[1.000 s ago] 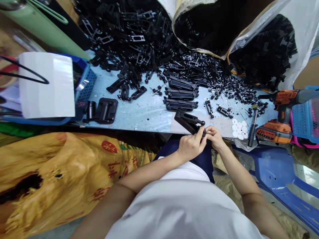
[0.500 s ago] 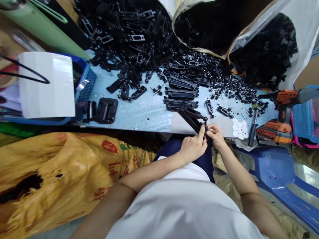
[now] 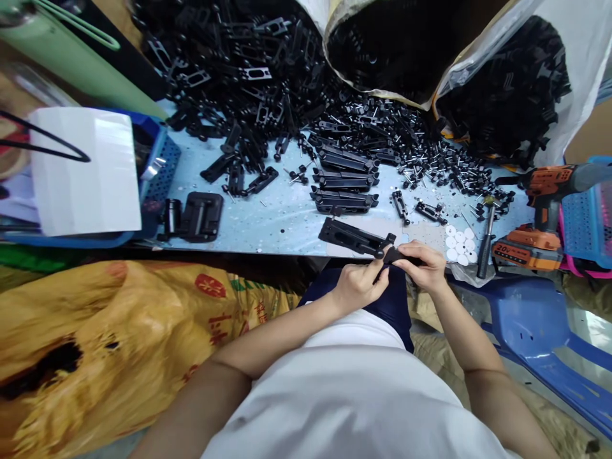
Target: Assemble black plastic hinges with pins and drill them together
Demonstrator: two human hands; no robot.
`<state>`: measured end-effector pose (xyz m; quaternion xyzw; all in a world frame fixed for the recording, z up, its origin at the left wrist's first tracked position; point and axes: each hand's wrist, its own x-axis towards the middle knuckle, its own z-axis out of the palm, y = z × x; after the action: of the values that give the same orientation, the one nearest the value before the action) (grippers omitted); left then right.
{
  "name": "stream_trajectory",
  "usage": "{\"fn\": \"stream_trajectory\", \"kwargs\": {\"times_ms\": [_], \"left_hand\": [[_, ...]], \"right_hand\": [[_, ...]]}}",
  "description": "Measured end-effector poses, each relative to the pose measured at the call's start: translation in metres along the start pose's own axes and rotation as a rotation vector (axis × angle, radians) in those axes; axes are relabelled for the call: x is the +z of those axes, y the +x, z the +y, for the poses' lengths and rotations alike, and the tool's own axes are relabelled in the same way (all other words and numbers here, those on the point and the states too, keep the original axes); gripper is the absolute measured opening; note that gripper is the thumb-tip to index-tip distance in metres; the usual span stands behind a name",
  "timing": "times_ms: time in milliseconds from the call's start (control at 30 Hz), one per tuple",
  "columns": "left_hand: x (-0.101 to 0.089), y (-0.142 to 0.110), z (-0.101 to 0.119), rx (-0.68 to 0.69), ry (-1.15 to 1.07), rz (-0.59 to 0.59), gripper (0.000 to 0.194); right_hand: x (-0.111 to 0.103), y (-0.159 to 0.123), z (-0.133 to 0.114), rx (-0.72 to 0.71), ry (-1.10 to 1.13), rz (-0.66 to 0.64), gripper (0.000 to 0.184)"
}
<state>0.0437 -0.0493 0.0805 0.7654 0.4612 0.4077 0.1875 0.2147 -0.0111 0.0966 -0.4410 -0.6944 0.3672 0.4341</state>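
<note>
Both hands meet at the table's near edge on a long black plastic part (image 3: pixel 354 238) that now lies nearly flat, pointing left. My left hand (image 3: pixel 356 285) pinches its near end from below. My right hand (image 3: pixel 423 268) is curled over the same end from the right. Just beyond it, three assembled black parts (image 3: pixel 343 181) lie in a row on the light blue table (image 3: pixel 277 217). Small white discs (image 3: pixel 458 245) lie to the right of my right hand.
A big heap of black plastic parts and pins (image 3: pixel 268 76) covers the table's far side, with open sacks (image 3: pixel 502 83) behind. An orange cordless drill (image 3: pixel 540 217) and a hammer (image 3: pixel 485 239) lie at right. A blue basket with a white sheet (image 3: pixel 86 169) stands left; a yellow sack (image 3: pixel 109 338) is below.
The long black part swung from standing tilted up to lying nearly flat and pointing left. Both hands stayed on its near end and shifted slightly.
</note>
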Motion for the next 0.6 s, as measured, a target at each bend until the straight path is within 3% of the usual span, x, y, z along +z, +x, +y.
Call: {"fn": "stream_trajectory", "kwargs": {"times_ms": [167,333,467,600], "left_hand": [[0.012,-0.012,-0.020,0.029,-0.167,-0.050,0.040],[0.025,-0.037,-0.026,-0.055,-0.367,0.196,0.035],[0.008,-0.047,-0.025,-0.006,-0.242,0.290,0.014],[-0.011,-0.039,-0.036,0.122,-0.036,0.299,0.010]], "right_hand": [[-0.018,0.008,-0.016,-0.234,-0.334,-0.159,0.011],[-0.022,0.013,-0.019,-0.419,-0.557,-0.277,0.010],[-0.026,0.014,-0.005,-0.546,-0.696,-0.207,0.012],[-0.026,0.012,0.026,-0.595,-0.828,-0.285,0.011]]}}
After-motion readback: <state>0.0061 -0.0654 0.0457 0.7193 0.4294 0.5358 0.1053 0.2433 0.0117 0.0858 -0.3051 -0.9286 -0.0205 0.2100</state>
